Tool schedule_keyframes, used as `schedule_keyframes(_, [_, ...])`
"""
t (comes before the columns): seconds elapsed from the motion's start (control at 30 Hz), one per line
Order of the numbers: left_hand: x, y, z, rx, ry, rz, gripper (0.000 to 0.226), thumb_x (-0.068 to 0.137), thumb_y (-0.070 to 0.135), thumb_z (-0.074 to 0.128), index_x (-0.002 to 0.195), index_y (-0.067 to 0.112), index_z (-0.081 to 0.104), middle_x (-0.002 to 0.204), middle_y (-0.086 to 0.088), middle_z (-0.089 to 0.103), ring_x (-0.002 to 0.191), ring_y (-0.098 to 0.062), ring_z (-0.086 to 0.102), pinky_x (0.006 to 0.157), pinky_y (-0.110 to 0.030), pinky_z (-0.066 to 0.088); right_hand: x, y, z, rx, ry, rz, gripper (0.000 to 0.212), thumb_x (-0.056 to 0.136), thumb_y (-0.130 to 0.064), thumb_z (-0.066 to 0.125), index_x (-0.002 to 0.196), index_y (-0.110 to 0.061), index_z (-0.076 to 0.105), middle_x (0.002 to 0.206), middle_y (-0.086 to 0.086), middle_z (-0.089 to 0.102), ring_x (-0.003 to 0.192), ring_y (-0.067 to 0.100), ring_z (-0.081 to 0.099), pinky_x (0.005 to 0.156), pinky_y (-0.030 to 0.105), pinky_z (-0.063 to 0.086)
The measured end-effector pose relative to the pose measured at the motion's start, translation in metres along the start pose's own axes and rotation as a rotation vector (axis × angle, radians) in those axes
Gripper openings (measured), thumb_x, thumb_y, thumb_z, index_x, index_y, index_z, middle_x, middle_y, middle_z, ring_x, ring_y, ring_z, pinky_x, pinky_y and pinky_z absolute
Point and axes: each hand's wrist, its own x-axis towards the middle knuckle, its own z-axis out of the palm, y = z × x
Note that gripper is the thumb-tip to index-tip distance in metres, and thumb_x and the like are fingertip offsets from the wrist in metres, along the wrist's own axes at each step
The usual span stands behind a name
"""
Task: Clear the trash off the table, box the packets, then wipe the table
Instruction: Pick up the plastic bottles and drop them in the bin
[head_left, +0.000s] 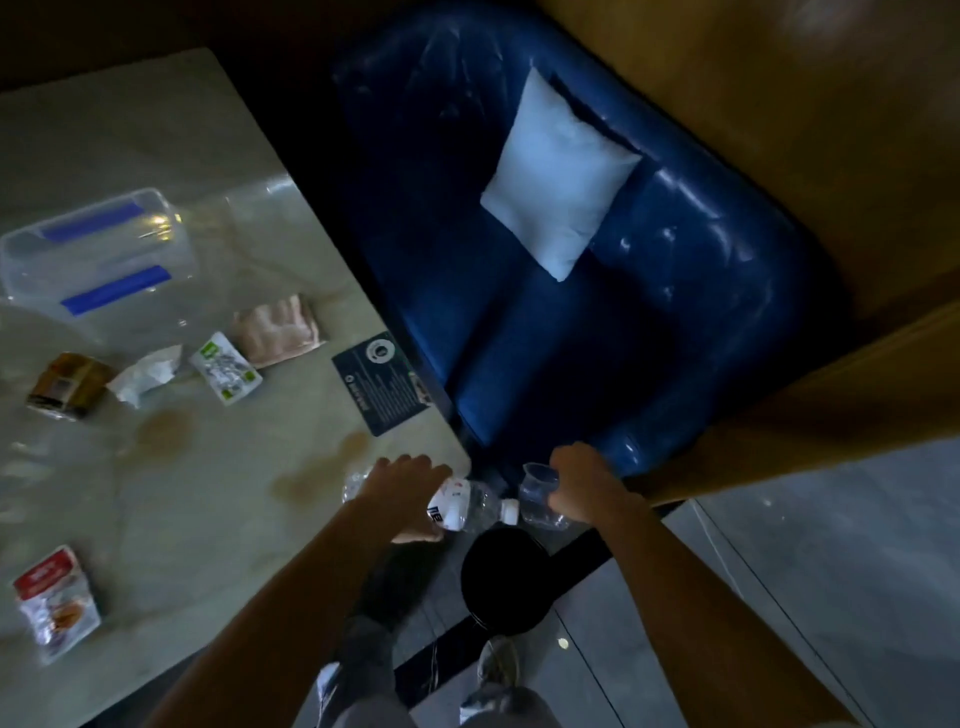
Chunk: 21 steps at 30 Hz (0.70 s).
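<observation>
My left hand (408, 491) grips a clear plastic water bottle (470, 506) lying sideways past the table's corner, above a round black bin (506, 579) on the floor. My right hand (584, 488) holds a clear plastic cup (537, 491) just right of the bottle's white cap. On the pale table (218, 519) lie a red-and-white packet (54, 600), a green-and-white packet (226, 374), a pink packet (280, 330), a brown packet (67, 384) and a crumpled white tissue (145, 374). A clear lidded box (98, 249) with blue clips stands at the left.
Brown spill stains (166, 428) mark the table's middle and near its corner. A dark printed card (387, 382) lies at the table edge. A blue sofa (675, 322) with a white cushion (558, 195) stands close beyond the table. My shoes show on the grey floor.
</observation>
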Motion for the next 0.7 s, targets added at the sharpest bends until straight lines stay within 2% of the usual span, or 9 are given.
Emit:
schedule_keyframes(0.07, [0.005,0.029,0.007,-0.005,-0.023,0.012,0.081,0.073,0.058,0.067,0.142,0.030,0.034,0.134,0.000,0.050,0.120,-0.023,0.050,0.103,-0.040,0.039,-0.004,0.029,0.009,0.012,-0.017,0.016,0.031,0.082,-0.024,0.071,0.107,-0.010,0.059,0.112,0.011,0.060,0.103,0.029,0.060,0.086,0.035,0.049])
schedule_keyframes(0.17, [0.013,0.064,0.016,-0.007,-0.067,0.004,0.076,0.074,0.056,0.068,0.139,0.028,0.039,0.133,-0.001,0.052,0.120,-0.024,0.051,0.103,-0.042,0.040,-0.009,0.066,0.023,0.022,-0.019,0.028,0.032,0.082,-0.021,0.070,0.110,-0.010,0.058,0.112,0.010,0.058,0.106,0.028,0.058,0.090,0.035,0.050])
schedule_keyframes(0.3, [0.022,0.094,0.035,0.006,-0.125,-0.005,0.073,0.076,0.052,0.070,0.137,0.027,0.041,0.132,-0.002,0.055,0.119,-0.025,0.053,0.102,-0.043,0.041,-0.013,0.101,0.043,0.049,-0.028,0.071,0.035,0.081,-0.019,0.072,0.113,-0.010,0.059,0.114,0.010,0.059,0.098,0.024,0.060,0.083,0.031,0.051])
schedule_keyframes(0.47, [0.045,0.107,0.062,0.021,-0.164,0.004,0.079,0.075,0.054,0.070,0.142,0.028,0.037,0.137,-0.004,0.052,0.122,-0.027,0.052,0.104,-0.046,0.041,-0.008,0.128,0.069,0.079,-0.060,0.080,0.040,0.078,-0.026,0.074,0.112,-0.009,0.061,0.116,0.014,0.062,0.104,0.032,0.063,0.085,0.036,0.053])
schedule_keyframes(0.7, [0.103,0.109,0.135,0.076,-0.265,0.034,0.080,0.081,0.053,0.063,0.146,0.023,0.028,0.141,-0.008,0.043,0.127,-0.029,0.045,0.106,-0.045,0.036,0.031,0.157,0.134,0.118,-0.092,0.143,0.044,0.083,-0.027,0.076,0.121,-0.010,0.061,0.126,0.011,0.059,0.111,0.029,0.064,0.093,0.039,0.056])
